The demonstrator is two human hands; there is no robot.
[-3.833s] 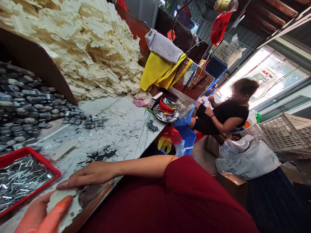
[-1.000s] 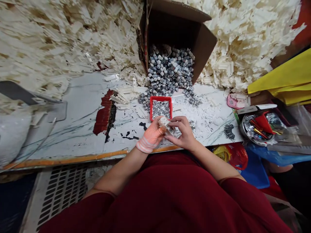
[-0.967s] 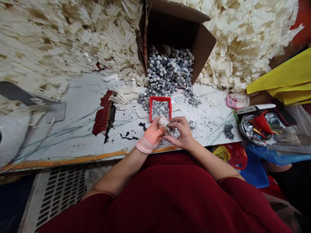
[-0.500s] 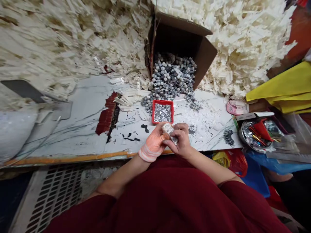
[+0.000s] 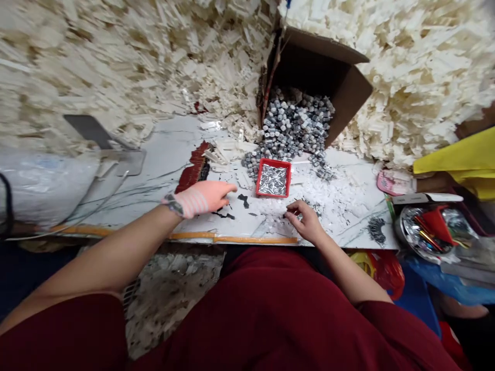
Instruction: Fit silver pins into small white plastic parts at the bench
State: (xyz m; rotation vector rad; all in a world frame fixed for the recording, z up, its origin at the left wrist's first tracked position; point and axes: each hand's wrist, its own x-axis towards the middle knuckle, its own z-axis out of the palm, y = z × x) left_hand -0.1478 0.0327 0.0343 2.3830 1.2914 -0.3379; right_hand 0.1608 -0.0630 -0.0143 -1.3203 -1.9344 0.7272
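My left hand (image 5: 203,198), in a striped orange glove, is stretched out flat above the marble-patterned table top (image 5: 166,149) and holds nothing. My right hand (image 5: 305,221) rests near the table's front edge, its fingers curled together among scattered white plastic bits (image 5: 270,221) and a few small metal pieces. Nothing shows between its fingertips. Just beyond both hands sits a red tray (image 5: 273,178) full of thin silver pins. Grey metal parts (image 5: 296,123) spill from a tipped cardboard box (image 5: 320,62).
Heaps of cream plastic pieces (image 5: 116,67) rise behind the table. A bulging transparent plastic bag (image 5: 46,185) lies at the left. A foil-lined bowl of tools (image 5: 425,234) and yellow cloth (image 5: 460,159) stand at the right.
My hands have parted. The left hand moved left and opened, and the cream plastic piece held between them is gone from view. The whole scene has shifted right in the picture.
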